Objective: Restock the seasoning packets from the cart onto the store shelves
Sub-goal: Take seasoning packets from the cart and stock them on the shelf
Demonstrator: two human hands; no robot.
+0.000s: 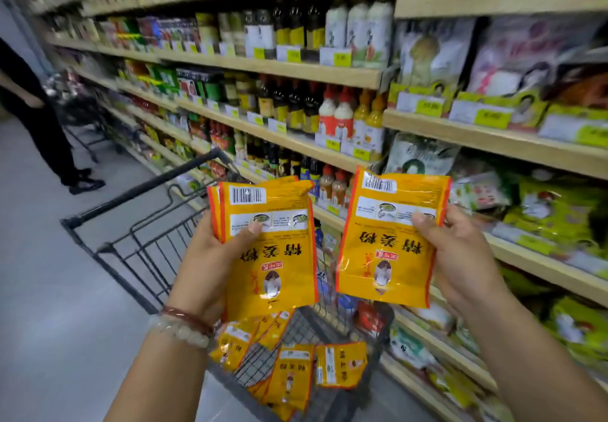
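Pale grey glossy floor point(49, 273) along a store aisle; dark bottles point(289, 102) further off; a person in black point(39, 118) standing at far left.

Your left hand point(210, 263) is raised in front of you, palm toward you, thumb pressed over the front of what it grips. Two bead bracelets circle that wrist. Your right hand point(460, 257) is held level with it, well apart, thumb likewise clamped on top.
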